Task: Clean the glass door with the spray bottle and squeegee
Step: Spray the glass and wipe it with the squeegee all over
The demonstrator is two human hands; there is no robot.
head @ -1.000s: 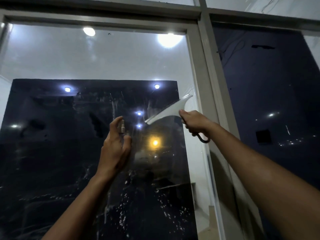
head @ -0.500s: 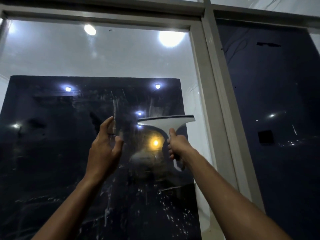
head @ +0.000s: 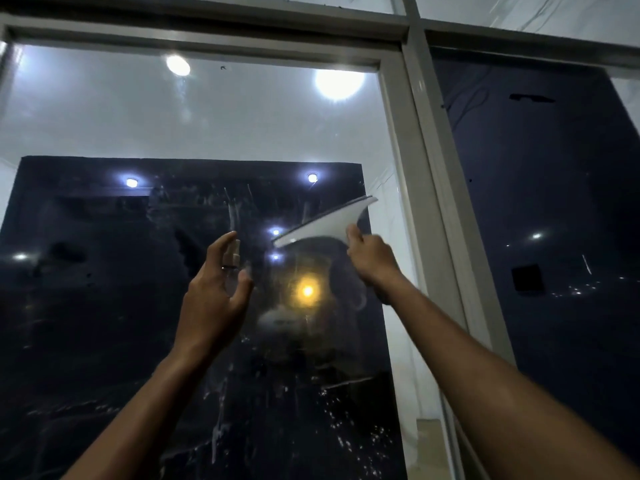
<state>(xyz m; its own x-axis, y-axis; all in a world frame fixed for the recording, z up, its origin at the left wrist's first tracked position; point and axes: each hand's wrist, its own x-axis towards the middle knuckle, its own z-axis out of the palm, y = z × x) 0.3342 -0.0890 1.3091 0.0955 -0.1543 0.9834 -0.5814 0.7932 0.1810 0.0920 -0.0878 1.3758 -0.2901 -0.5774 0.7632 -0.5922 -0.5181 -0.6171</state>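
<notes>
White squeegee (head: 325, 225) tilts above right hand (head: 372, 259) fingers gripping its handle.

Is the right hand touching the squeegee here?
Touching. The head view shows the right hand gripping the squeegee by its handle, thumb lying up against the base of the blade head, with no gap between them.

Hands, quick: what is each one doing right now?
Left hand: holding the small clear spray bottle, a finger on its top.
Right hand: gripping the squeegee handle, blade tilted against the glass door.
</notes>
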